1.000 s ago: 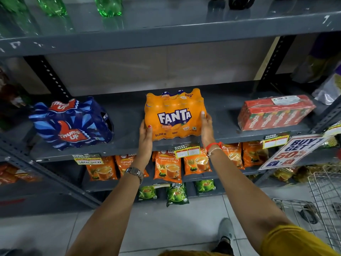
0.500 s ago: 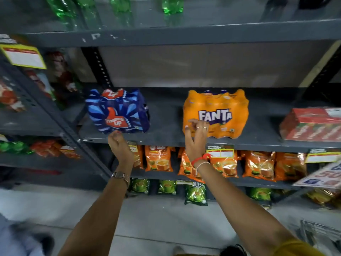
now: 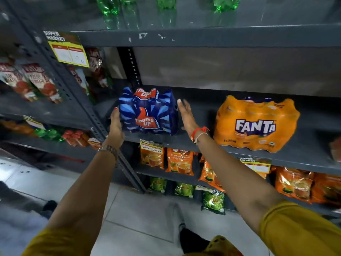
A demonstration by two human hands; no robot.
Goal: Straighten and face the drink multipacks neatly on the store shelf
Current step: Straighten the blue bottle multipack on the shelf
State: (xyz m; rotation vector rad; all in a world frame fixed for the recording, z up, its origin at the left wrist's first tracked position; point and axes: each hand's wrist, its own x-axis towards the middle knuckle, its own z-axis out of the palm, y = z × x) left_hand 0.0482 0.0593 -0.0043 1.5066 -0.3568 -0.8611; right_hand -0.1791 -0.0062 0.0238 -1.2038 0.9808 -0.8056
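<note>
A blue Thums Up multipack (image 3: 148, 111) stands on the grey middle shelf (image 3: 203, 143), its label turned towards me. My left hand (image 3: 115, 122) lies flat against the pack's left side. My right hand (image 3: 185, 115) is open with straight fingers, at the pack's right side, touching it or just off it. An orange Fanta multipack (image 3: 255, 124) stands to the right on the same shelf, label facing forward, with neither hand on it.
A grey upright post (image 3: 77, 100) runs diagonally left of the blue pack. Green bottles (image 3: 108, 6) stand on the shelf above. Orange pouches (image 3: 180, 161) and green pouches (image 3: 213, 201) fill lower shelves. A red pack's edge (image 3: 335, 150) shows far right. Yellow price tags hang on shelf edges.
Both hands have left the Fanta pack and moved left to the Thums Up pack, one on each side. The view has swung left. The blue pack now faces forward more squarely.
</note>
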